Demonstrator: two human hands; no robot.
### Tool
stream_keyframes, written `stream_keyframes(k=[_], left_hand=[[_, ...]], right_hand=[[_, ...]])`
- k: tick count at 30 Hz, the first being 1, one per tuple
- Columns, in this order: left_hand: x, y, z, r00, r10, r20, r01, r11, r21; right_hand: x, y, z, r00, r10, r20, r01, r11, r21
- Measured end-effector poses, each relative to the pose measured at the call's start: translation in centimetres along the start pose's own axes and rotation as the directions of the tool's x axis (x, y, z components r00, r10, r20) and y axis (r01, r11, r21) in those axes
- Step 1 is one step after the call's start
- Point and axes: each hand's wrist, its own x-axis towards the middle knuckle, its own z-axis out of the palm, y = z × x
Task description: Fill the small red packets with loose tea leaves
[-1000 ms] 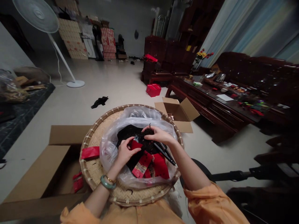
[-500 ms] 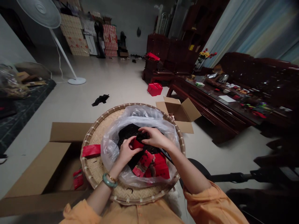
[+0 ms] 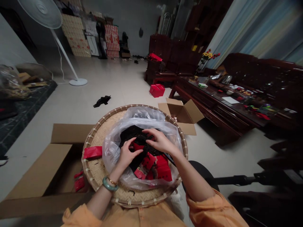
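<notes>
A clear plastic bag (image 3: pixel 111 151) lies open on a round woven bamboo tray (image 3: pixel 94 171) in front of my body. Inside are loose dark leaf-like pieces (image 3: pixel 129 132) and several red packets (image 3: pixel 163 168) with printing on them. My left hand (image 3: pixel 127 153), a green bangle at its wrist, curves its thumb and fingers around a small red packet (image 3: pixel 138 146). Just to its right, my right hand (image 3: pixel 158 141) hovers over the dark pieces, thumb and fingers curved and apart. A little red shows under its palm. Another red packet (image 3: pixel 92 152) rests at the tray's left rim.
An open cardboard box (image 3: pixel 35 170) at left holds a red packet (image 3: pixel 79 181). Another open box (image 3: pixel 184 113) stands beyond the tray. Farther off are a red box (image 3: pixel 157 90), black plastic (image 3: pixel 102 101), a white fan (image 3: pixel 78 82) and a long wooden table (image 3: pixel 213 97).
The fingers of my left hand have spread slightly around the red packet and the hand has drawn back a little. My right hand has shifted slightly right. The tray and bag stay put.
</notes>
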Motion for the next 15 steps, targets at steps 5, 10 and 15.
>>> stream_keyframes(k=[5, 10, 15], left_hand=[[-0.1, -0.3, -0.2, 0.996, 0.083, 0.035, -0.080, 0.994, -0.077], [-0.1, -0.6, 0.0, 0.991, -0.020, 0.132, 0.034, 0.994, -0.104], [-0.7, 0.0, 0.8, 0.983, -0.026, 0.181, 0.038, 0.997, -0.062]], right_hand=[[-1.1, 0.9, 0.4, 0.998, 0.031, 0.048, -0.035, 0.996, 0.084], [-1.5, 1.6, 1.3, 0.998, 0.013, 0.060, -0.016, 0.999, 0.047], [-1.2, 2.3, 2.8, 0.993, 0.113, -0.045, -0.113, 0.994, -0.008]])
